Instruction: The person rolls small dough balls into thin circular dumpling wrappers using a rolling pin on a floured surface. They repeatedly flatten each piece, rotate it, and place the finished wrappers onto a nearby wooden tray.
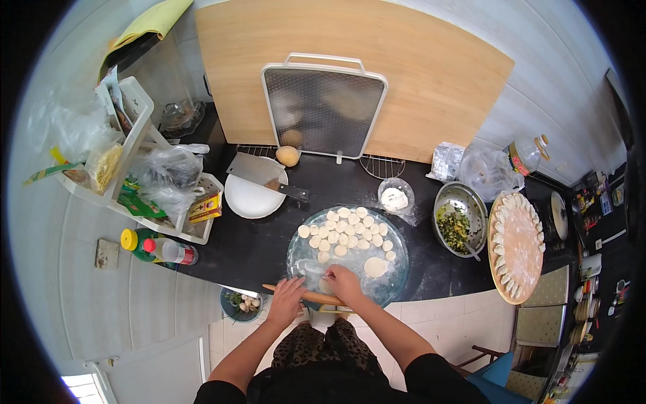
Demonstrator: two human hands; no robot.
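Note:
A round glass board (398, 272), dusted with flour, lies at the counter's front edge. My left hand (287, 301) presses on the left part of a tapered wooden rolling pin (323, 298). At the far edge of a small dough piece (325, 286), my right hand (342, 283) has its fingertips bent together, its forearm crossing the pin's right end. Many small dough discs (343, 227) cover the board's far half. To the right of my right hand lies one larger rolled wrapper (375, 267). A small bowl of flour (394, 199) stands behind the board.
On the right stand a steel bowl of chopped filling (459, 219) and a round tray with dumplings (516, 247) along its rim. A cleaver (257, 171) lies across a white bowl (256, 197) at the left. Bottles (171, 251) and a plastic rack (202, 235) stand farther left.

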